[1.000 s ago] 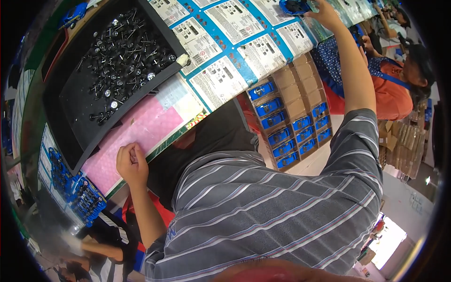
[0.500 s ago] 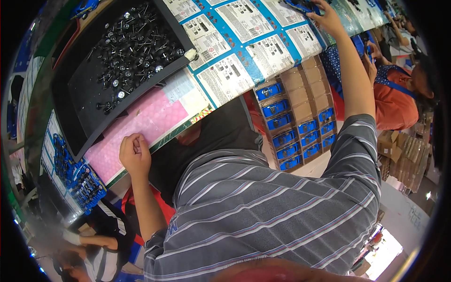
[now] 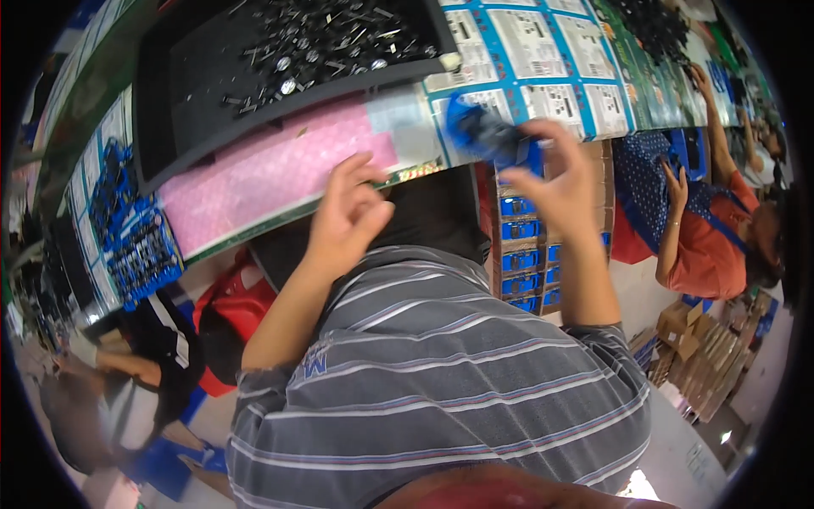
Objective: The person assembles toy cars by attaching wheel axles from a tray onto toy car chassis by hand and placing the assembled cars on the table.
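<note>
My right hand [image 3: 561,182] grips a blue toy car body [image 3: 487,134] with dark parts on it, blurred by motion, above the table's front edge and the printed card sheets [image 3: 543,38]. Close to the front edge of a pink bubble-wrap mat [image 3: 280,165], my left hand [image 3: 346,216] is raised with loosely bent fingers apart and nothing in them. Beyond the mat stands a black tray [image 3: 191,93] with a heap of small black wheels on metal axles [image 3: 331,51].
Below my right forearm, a divided cardboard box holds several blue toy cars [image 3: 520,259]. Blue car parts [image 3: 144,259] lie at the table's left end. A red stool [image 3: 237,297] stands below the table. People work at the left and at the right, one in an orange top [image 3: 708,259].
My right hand has come back from the far right with the blue toy car body, toward the middle. My left hand has moved right and its fingers have loosened. The view has shifted.
</note>
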{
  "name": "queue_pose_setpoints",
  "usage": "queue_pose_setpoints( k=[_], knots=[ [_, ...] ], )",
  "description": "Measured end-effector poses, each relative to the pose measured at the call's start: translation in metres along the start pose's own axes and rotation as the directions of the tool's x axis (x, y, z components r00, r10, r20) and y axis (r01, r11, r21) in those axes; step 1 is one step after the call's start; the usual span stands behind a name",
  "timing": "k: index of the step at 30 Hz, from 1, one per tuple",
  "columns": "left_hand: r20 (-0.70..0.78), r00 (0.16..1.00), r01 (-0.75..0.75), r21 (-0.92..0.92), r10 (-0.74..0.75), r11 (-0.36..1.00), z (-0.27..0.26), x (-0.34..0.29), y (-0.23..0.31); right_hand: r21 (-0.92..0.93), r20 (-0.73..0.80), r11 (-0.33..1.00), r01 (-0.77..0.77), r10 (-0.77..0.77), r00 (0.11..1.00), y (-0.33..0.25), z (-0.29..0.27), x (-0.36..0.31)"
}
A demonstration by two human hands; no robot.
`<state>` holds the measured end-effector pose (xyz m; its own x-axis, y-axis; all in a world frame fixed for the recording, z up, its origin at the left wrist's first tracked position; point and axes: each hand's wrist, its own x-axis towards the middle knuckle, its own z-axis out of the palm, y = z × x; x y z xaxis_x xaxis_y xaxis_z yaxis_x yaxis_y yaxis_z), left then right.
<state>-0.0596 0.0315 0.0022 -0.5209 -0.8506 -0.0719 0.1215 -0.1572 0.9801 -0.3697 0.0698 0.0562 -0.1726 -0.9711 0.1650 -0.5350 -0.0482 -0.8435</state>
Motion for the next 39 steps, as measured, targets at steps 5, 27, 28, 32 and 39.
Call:
queue_pose_setpoints(
  k=[5,27,28,32,39],
  knots=[
    [-0.034,0.998,0.051,-0.224,-0.060,0.973,0.010,0.007,-0.005,-0.020,0.284,0.957,0.289,-0.271,0.920,-0.054,0.081,0.000],
    [-0.266,0.963,-0.064,-0.415,-0.054,0.907,-0.048,-0.045,-0.005,-0.594,0.765,0.478,0.647,0.089,0.638,-0.114,0.070,0.192],
    [-0.263,0.963,-0.064,-0.422,-0.054,0.904,-0.048,-0.044,-0.003,-0.508,0.746,0.573,0.643,-0.079,0.661,-0.129,0.064,0.184],
    [-0.288,0.957,-0.100,-0.392,-0.019,0.915,-0.050,-0.045,0.000,-0.171,0.484,0.837,0.520,-0.388,0.784,-0.132,0.083,0.131],
    [-0.184,0.982,-0.086,-0.296,0.031,0.951,-0.049,-0.038,-0.002,0.035,0.336,0.890,0.454,-0.439,0.833,-0.134,0.172,0.022]
  ],
)
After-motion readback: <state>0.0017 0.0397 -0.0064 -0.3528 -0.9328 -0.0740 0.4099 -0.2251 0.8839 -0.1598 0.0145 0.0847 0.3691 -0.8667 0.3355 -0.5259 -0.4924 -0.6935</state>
